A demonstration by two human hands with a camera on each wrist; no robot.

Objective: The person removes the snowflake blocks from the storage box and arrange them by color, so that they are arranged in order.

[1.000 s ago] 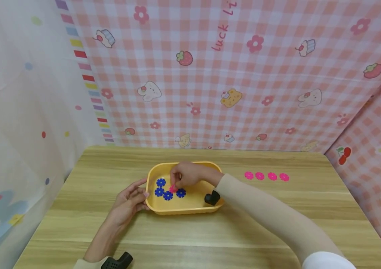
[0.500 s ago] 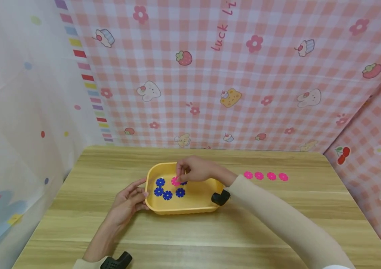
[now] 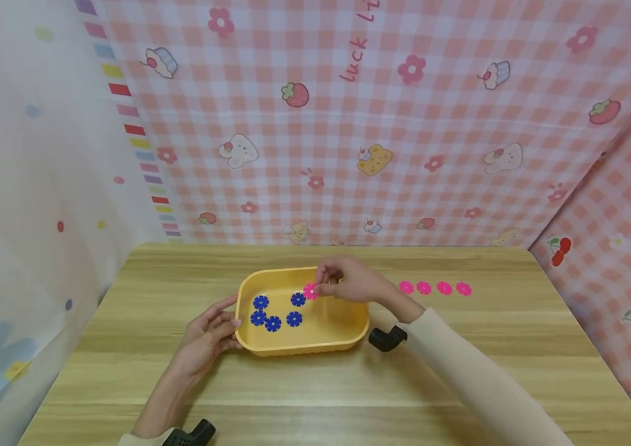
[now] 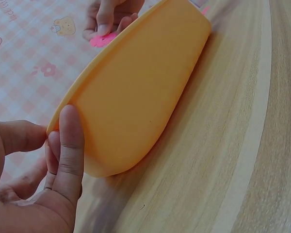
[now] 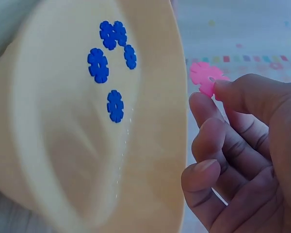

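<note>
My left hand (image 3: 206,341) grips the left end of a yellow plastic basin (image 3: 304,349), its thumb and fingers pinching the rim in the left wrist view. Between the thumb and index finger of my right hand (image 3: 351,282) is a pink snowflake disc (image 3: 310,291) with a notched edge. It is raised over the back of the basin in the head view. Several blue snowflake discs (image 3: 273,323) lie on the basin floor, toward its left half. Seen from the right wrist, the pink disc (image 5: 203,76) is held by its edge.
Several pink snowflake discs (image 3: 444,288) lie in a row on the wooden table (image 3: 315,396), right of the basin. A checked cloth (image 3: 315,136) hangs behind the table. Black camera mounts (image 3: 387,339) are on both wrists.
My right hand has moved right and toward the back of the basin, lifting the pink disc away from the blue ones. My left hand keeps its grip on the rim.
</note>
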